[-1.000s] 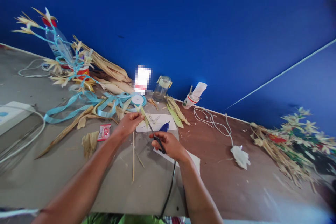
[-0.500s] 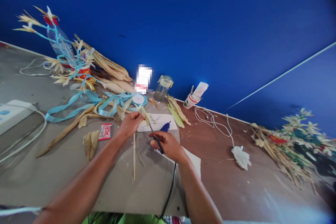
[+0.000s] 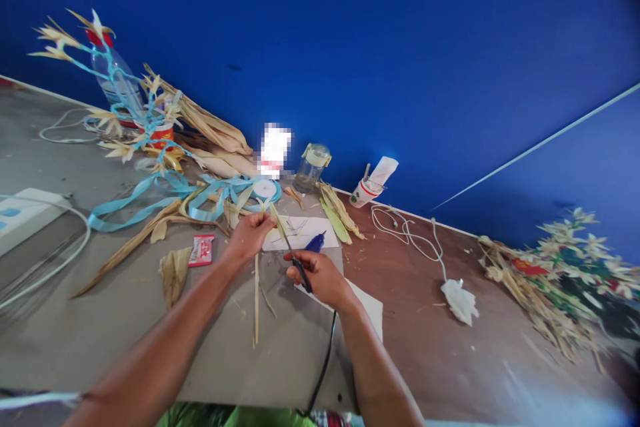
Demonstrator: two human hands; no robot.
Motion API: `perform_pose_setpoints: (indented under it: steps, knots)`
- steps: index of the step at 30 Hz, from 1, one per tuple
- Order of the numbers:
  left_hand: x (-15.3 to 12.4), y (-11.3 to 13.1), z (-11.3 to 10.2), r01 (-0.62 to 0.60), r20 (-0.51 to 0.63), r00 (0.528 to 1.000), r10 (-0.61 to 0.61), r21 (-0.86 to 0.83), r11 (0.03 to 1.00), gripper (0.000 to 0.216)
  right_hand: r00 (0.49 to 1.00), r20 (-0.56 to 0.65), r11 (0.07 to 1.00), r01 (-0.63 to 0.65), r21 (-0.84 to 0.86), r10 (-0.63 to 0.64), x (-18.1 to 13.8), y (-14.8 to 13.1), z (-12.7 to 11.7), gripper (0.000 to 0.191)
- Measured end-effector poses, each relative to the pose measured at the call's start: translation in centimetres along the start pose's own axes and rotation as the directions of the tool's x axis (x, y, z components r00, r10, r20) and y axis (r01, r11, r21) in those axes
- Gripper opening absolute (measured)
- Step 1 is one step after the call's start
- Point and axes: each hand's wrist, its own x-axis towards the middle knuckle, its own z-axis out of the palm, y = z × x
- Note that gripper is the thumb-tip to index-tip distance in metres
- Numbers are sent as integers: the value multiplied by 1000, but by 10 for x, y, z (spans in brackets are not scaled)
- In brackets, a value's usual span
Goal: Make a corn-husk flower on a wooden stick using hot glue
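My left hand [image 3: 254,235] is closed in a pinch on a narrow strip of corn husk [image 3: 276,215], pale green and yellow. My right hand [image 3: 320,275] grips dark-handled scissors [image 3: 301,273], their blades pointing up and left to the husk strip. Whether the blades are parted, I cannot tell. Behind the right hand a blue glue gun [image 3: 316,242] lies partly hidden, on or beside a white sheet of paper [image 3: 325,223] with thin wire-like pieces on it. Below the left hand, thin pale sticks [image 3: 257,307] rest on the table.
Blue ribbon [image 3: 125,220], dried corn husks [image 3: 215,127] and a red packet [image 3: 201,250] lie to the left. A lidded jar [image 3: 311,167] and a paper cup [image 3: 364,193] stand by the blue wall. A white cable [image 3: 407,233] and husk flowers [image 3: 575,247] are to the right.
Both hands, the husk strip and the scissors hold almost the same position. The whole view has shifted very slightly.
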Motion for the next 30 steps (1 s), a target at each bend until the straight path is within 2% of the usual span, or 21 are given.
perform_pose_setpoints:
  steps: [10,16,30]
  knots:
    - [4,-6,-3,-48,19,999,47,58,997,29,1000,-3,1000,-1,-8,1,2,4,-1,47]
    - [4,-7,-3,-52,18,999,51,15,999,27,1000,-6,1000,10,-23,-10,1,4,-2,46]
    - [7,-11,-4,-81,31,996,81,4,997,26,1000,6,997,-12,76,12,1,2,-1,46]
